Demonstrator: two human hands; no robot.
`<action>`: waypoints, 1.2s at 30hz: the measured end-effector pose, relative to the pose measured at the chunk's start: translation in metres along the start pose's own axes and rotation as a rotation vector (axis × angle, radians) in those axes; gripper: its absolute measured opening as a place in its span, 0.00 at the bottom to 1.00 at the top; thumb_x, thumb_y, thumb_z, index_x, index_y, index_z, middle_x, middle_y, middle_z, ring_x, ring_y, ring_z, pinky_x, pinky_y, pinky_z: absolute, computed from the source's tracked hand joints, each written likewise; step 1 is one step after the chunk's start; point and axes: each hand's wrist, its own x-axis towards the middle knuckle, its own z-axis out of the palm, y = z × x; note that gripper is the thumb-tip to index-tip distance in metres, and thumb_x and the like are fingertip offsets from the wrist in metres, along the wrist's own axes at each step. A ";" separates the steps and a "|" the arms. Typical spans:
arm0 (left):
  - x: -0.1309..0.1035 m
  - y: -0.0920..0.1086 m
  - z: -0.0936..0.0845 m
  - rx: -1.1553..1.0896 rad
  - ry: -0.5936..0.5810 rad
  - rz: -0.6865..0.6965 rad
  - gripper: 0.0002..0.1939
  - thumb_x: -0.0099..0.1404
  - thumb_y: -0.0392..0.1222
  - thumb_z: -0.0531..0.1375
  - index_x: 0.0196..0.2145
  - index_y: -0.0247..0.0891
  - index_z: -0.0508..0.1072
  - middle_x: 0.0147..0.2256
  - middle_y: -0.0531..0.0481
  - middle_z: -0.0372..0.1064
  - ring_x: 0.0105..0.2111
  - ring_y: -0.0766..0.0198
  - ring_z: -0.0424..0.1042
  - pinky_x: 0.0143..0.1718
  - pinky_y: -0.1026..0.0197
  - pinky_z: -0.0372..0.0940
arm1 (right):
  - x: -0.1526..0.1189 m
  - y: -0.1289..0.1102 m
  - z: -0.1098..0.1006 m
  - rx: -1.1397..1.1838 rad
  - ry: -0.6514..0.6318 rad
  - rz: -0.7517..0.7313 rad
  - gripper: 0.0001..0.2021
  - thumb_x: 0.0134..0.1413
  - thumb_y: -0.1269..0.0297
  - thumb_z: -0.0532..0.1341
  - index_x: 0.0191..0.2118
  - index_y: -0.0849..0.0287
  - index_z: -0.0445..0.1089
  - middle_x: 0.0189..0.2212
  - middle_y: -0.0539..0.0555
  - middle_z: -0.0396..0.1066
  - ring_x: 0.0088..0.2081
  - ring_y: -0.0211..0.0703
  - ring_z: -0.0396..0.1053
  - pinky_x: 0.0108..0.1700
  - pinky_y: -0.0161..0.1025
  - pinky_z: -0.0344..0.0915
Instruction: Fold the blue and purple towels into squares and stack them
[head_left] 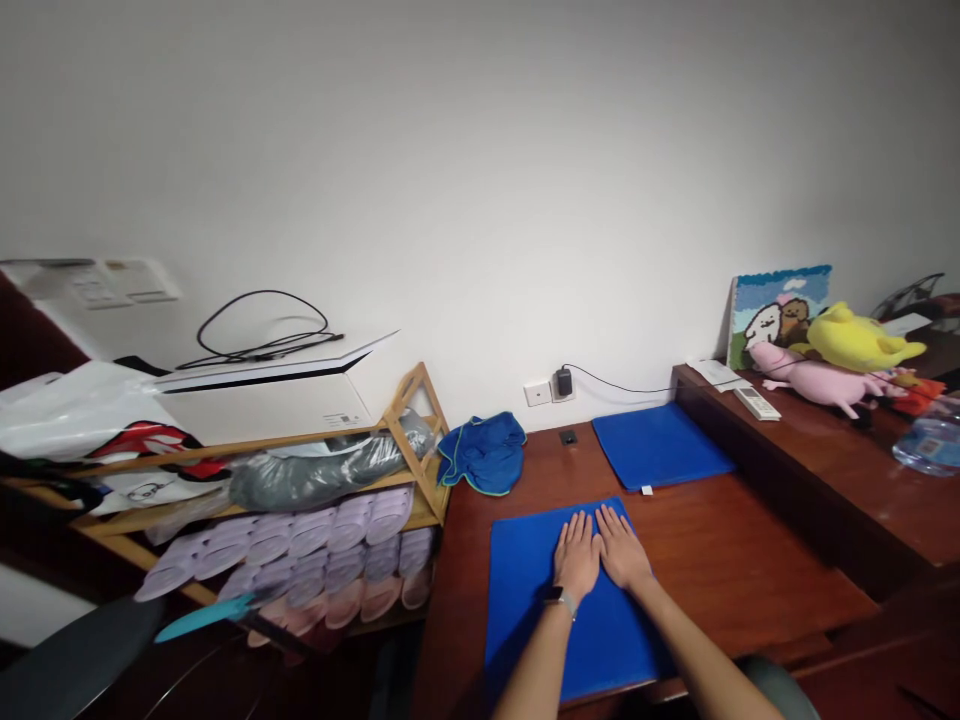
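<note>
Resting on nearer blue mat (523, 575) | hands (577, 563) open, palms down, side by side

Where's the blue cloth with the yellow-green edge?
Head view, left of center: the cloth lies on the desk's back left corner, beside the wooden rack.

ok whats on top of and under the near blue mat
The left hand and right hand lie flat on the blue mat. It rests on the wooden desk; anything else beneath it is covered and cannot be seen.
</note>
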 end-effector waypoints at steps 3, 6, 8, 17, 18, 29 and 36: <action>-0.014 -0.021 0.005 0.039 -0.006 -0.113 0.30 0.78 0.47 0.42 0.73 0.38 0.59 0.72 0.43 0.55 0.73 0.53 0.53 0.73 0.43 0.51 | -0.002 0.003 0.002 0.014 -0.004 0.007 0.32 0.73 0.57 0.41 0.75 0.67 0.50 0.75 0.60 0.46 0.76 0.49 0.42 0.76 0.51 0.41; -0.041 -0.071 -0.006 0.112 0.076 -0.316 0.32 0.78 0.49 0.43 0.73 0.34 0.59 0.72 0.39 0.55 0.73 0.50 0.53 0.73 0.41 0.50 | -0.001 0.005 0.002 0.033 0.005 0.014 0.32 0.73 0.57 0.40 0.76 0.64 0.50 0.76 0.58 0.46 0.76 0.48 0.41 0.76 0.52 0.42; -0.062 -0.105 -0.017 0.150 0.137 -0.444 0.33 0.77 0.50 0.43 0.73 0.33 0.58 0.71 0.37 0.56 0.73 0.48 0.53 0.72 0.38 0.49 | -0.001 0.005 0.002 0.044 0.004 0.018 0.32 0.73 0.57 0.40 0.76 0.64 0.50 0.76 0.58 0.46 0.76 0.48 0.41 0.76 0.52 0.41; -0.094 -0.093 -0.047 0.162 0.204 -0.336 0.31 0.79 0.44 0.40 0.72 0.30 0.58 0.72 0.38 0.54 0.73 0.52 0.53 0.73 0.43 0.51 | 0.002 0.007 -0.009 0.135 -0.056 0.040 0.34 0.73 0.55 0.41 0.75 0.73 0.47 0.76 0.64 0.45 0.76 0.49 0.41 0.76 0.50 0.42; -0.089 -0.073 -0.045 0.132 0.188 -0.232 0.30 0.79 0.44 0.40 0.73 0.33 0.58 0.73 0.41 0.53 0.73 0.53 0.52 0.73 0.44 0.51 | 0.000 0.010 -0.011 0.166 -0.021 0.039 0.34 0.74 0.55 0.40 0.75 0.73 0.47 0.76 0.64 0.45 0.76 0.49 0.42 0.76 0.49 0.44; -0.066 0.044 0.010 -0.033 -0.050 0.026 0.31 0.79 0.47 0.41 0.75 0.39 0.51 0.74 0.44 0.50 0.74 0.54 0.49 0.74 0.42 0.50 | -0.063 0.043 0.028 0.090 0.139 -0.037 0.31 0.71 0.64 0.42 0.72 0.74 0.56 0.73 0.66 0.54 0.74 0.52 0.49 0.75 0.54 0.51; -0.152 -0.085 -0.017 0.135 0.140 -0.347 0.32 0.79 0.49 0.41 0.74 0.36 0.54 0.72 0.41 0.55 0.73 0.50 0.53 0.73 0.41 0.51 | -0.063 0.030 0.010 0.043 0.070 0.025 0.32 0.71 0.64 0.41 0.73 0.77 0.52 0.74 0.65 0.48 0.75 0.50 0.45 0.76 0.49 0.45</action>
